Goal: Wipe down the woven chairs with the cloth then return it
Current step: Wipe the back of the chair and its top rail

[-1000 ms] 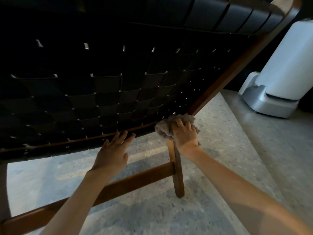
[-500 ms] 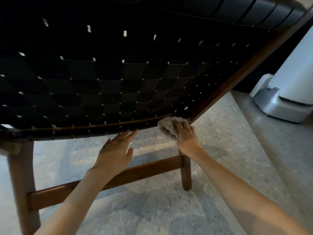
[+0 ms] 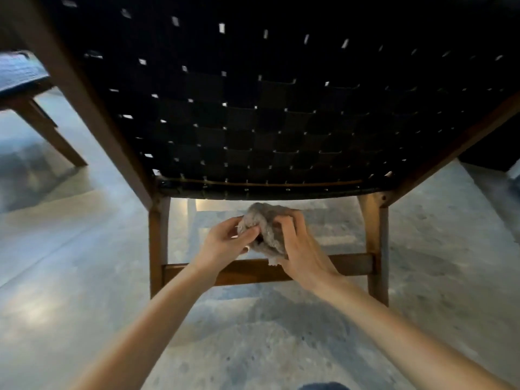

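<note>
item: crumpled beige-grey terry cloth (image 3: 267, 232), bunched into a rough ball with no clear long axis, one frayed corner hanging downward. location: held in the air just below the lower edge of the weave, in front of the wooden cross rail (image 3: 351, 264). left hand (image 3: 225, 243): thumb and fingertips pinch the cloth's left side. right hand (image 3: 301, 249): fingers curl over its right side; the two hands are close together on it. item: dark woven-strap chair with brown wooden frame (image 3: 281, 122), flat bands in a checker weave, small light gaps at the crossings, upper part cut off by the frame edge. surface: speckled grey polished floor (image 3: 84, 277). partial: second wooden-legged seat (image 3: 25, 80) at far left, blurred and cropped.
</note>
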Demonstrator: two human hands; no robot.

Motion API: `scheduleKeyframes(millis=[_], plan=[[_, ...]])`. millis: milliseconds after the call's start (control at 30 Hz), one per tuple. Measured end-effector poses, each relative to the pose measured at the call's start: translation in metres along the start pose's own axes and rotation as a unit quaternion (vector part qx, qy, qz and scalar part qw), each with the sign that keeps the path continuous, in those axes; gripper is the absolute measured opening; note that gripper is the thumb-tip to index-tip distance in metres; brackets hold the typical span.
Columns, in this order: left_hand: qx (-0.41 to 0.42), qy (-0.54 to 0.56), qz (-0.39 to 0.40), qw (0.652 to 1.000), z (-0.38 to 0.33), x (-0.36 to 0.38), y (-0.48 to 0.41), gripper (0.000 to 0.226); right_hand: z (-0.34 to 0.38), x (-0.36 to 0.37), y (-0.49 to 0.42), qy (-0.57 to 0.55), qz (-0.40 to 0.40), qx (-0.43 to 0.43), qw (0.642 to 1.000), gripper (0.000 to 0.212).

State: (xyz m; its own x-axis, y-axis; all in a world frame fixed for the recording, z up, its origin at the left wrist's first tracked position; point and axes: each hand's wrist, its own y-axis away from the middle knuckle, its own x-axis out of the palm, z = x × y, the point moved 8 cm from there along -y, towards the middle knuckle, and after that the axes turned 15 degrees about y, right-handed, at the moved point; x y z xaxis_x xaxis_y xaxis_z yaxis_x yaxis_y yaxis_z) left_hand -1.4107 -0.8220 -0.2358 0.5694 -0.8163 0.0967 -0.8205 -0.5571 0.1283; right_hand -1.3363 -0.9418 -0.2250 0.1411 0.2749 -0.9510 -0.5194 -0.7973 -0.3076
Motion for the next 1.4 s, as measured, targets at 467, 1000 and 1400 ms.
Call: scheduleKeyframes(millis=[467,1000,1400], plan=[[0.094,-0.046,-0.135,0.985,-0.042,-0.148,0.043,0.014,0.126,-0.023,-0.058,-0.095,0.068,-0.112,0.987,0.027],[0.427,-0.138,-0.362,0.817,-0.275,-0.205,0.115,0.023,0.171,-0.217,-0.111,-0.255,-0.286,0.02,0.923,0.013],[0.48,0.056,-0.145,0.863,-0.322,-0.156,0.089,0.051,0.184,-0.221,-0.152,-0.548,-0.249,0.13,0.788,0.02]])
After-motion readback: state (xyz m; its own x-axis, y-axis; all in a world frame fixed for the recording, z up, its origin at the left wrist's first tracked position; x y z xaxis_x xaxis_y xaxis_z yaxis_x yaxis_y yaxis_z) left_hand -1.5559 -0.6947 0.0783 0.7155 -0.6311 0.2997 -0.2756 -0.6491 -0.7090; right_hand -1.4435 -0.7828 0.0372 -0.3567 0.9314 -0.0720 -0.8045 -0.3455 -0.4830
